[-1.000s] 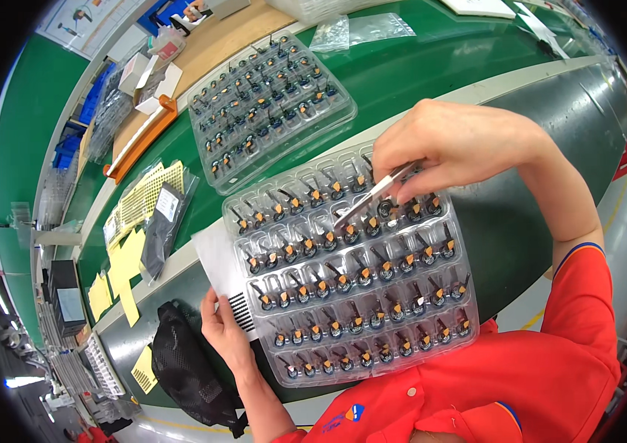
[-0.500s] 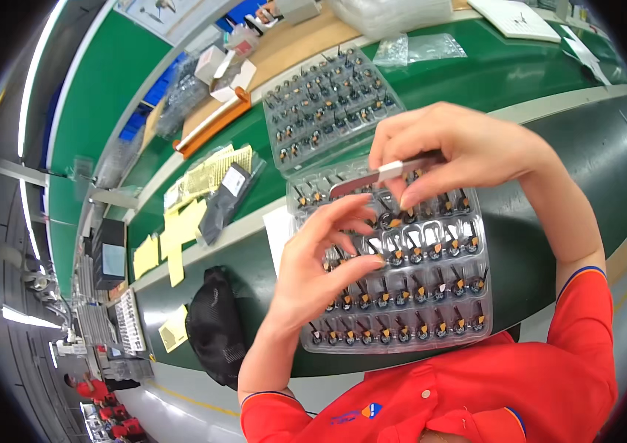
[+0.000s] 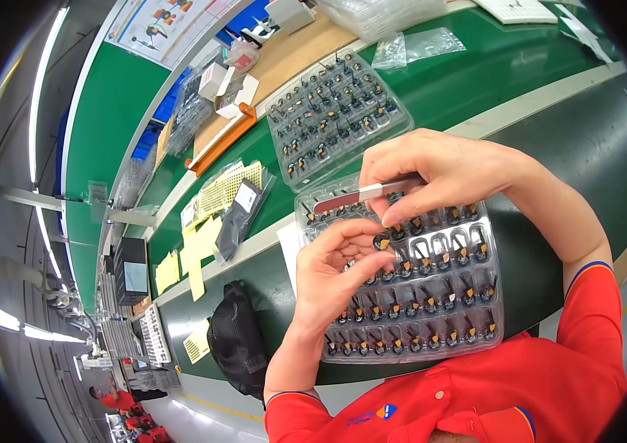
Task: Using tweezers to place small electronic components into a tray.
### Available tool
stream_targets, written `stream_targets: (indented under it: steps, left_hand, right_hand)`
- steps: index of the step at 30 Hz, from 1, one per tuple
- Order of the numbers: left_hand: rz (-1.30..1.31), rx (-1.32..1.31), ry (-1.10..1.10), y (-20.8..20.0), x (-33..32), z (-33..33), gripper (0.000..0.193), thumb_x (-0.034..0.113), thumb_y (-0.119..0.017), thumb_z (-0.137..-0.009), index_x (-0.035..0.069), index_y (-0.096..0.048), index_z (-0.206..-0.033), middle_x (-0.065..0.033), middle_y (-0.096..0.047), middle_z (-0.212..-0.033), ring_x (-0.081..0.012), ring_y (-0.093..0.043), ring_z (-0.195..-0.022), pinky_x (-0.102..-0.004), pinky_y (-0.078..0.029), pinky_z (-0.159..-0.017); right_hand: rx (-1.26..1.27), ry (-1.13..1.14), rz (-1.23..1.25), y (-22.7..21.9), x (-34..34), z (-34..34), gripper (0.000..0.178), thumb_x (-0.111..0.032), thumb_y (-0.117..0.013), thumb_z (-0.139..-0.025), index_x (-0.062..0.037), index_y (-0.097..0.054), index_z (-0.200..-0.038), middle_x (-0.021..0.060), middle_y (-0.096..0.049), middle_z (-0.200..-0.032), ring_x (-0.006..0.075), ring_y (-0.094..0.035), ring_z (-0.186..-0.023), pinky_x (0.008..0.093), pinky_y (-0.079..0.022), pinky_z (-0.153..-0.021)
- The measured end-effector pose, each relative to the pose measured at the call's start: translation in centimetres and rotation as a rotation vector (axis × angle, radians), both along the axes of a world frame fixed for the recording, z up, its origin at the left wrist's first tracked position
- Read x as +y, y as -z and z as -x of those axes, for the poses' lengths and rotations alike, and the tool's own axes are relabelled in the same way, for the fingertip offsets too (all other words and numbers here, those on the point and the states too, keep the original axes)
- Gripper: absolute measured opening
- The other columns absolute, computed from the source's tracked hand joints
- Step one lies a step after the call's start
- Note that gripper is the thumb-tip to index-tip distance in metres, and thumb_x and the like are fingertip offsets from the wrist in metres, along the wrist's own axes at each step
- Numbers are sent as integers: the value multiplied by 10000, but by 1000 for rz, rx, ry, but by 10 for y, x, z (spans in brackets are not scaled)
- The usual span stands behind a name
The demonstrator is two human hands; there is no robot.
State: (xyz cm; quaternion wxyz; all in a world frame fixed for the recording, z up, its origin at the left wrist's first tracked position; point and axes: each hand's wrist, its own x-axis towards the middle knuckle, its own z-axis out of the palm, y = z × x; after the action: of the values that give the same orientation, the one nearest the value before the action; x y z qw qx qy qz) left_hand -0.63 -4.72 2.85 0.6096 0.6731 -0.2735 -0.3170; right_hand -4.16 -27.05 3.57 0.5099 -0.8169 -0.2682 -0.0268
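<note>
A clear plastic tray point(image 3: 476, 336) of several small black and orange components lies in front of me on the dark belt. My left hand point(image 3: 336, 277) hovers over the tray's left half and pinches one small component point(image 3: 382, 242) between thumb and fingertips. My right hand point(image 3: 446, 173) is above the tray's far edge, gripping metal tweezers point(image 3: 358, 197) that point left. The two hands nearly touch at the component.
A second clear tray point(image 3: 372, 136) full of the same parts sits farther back on the green bench. Yellow labels point(image 3: 195, 247) and a dark bag point(image 3: 240, 214) lie to the left. A black pouch point(image 3: 236, 343) rests at the near edge. Boxes and plastic bags point(image 3: 417, 46) stand at the back.
My left hand came up from under the tray's left edge and now pinches a component over the tray. My right hand turned the tweezers from pointing down into the tray to lying flat.
</note>
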Motion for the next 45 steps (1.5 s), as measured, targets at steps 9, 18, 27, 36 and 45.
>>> stream_targets:
  steps: [9,18,27,36,45]
  left_hand:
    - [13,-142,-80,12,6,-9,284,-39,-724,-724,-22,-563,-957,-39,-620,-753,-82,-599,-668,-190,-467,-596]
    - [-86,-435,-111,15,7,-9,312,-33,-772,-664,-21,-567,-898,-16,-599,-695,-49,-555,-611,-178,-448,-571]
    - [-145,-600,-101,18,5,-6,276,3,-795,-644,-8,-602,-840,11,-601,-651,-13,-513,-587,-160,-424,-539]
    - [-148,-575,-75,17,6,-5,271,8,-796,-643,-13,-610,-839,16,-596,-644,-14,-508,-584,-158,-426,-541]
    - [-139,-592,-68,18,5,-5,274,8,-798,-637,-11,-615,-840,11,-601,-647,-18,-518,-590,-163,-435,-553]
  right_hand:
    - [76,180,-1,3,9,-2,137,-126,-685,-759,-33,-617,-834,23,-524,-804,114,-478,-668,258,-362,-554]
    - [139,250,-21,8,12,0,181,-206,-658,-801,-45,-641,-884,17,-515,-789,98,-455,-659,246,-343,-567]
    - [289,180,-60,10,20,3,215,-233,-667,-799,-31,-625,-858,25,-526,-780,100,-468,-667,248,-358,-581]
    - [340,164,-67,19,21,0,184,-182,-695,-770,-34,-600,-823,-2,-511,-791,69,-444,-650,222,-329,-552]
    - [344,173,-56,21,20,-1,175,-175,-690,-777,-33,-599,-823,-4,-522,-796,65,-467,-671,221,-352,-565]
